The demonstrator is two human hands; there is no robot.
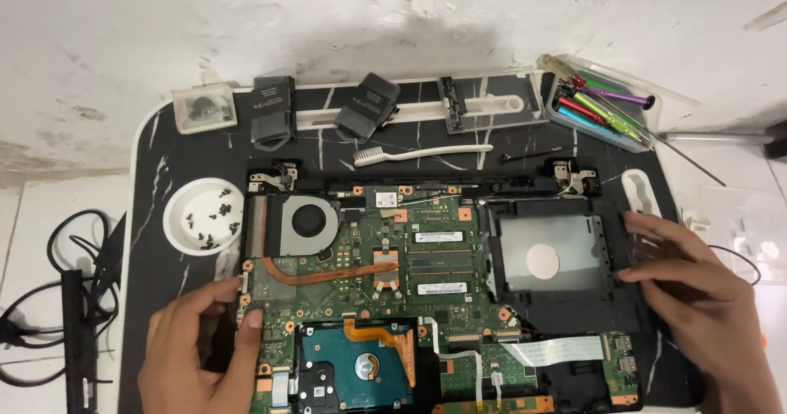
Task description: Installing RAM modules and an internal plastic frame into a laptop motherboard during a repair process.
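An opened laptop base [566, 299] lies on a black marbled table, its green motherboard [369, 275] bare. A round fan [307, 220] with a copper heat pipe sits at upper left, a hard drive [357, 369] at the bottom, and a grey optical drive [548, 254] at right. My left hand [201, 348] rests on the board's left edge, fingers bent, thumb by a corner screw. My right hand [697, 291] presses flat on the right edge of the base, next to the optical drive. Neither hand holds anything.
A white dish [184, 221] with several small screws sits left of the laptop. Behind it lie a white toothbrush [422, 152], two black hinge covers [273, 109], a small clear box [205, 107] and a tray of coloured screwdrivers [594, 106]. Black cables [57, 299] lie on the floor at left.
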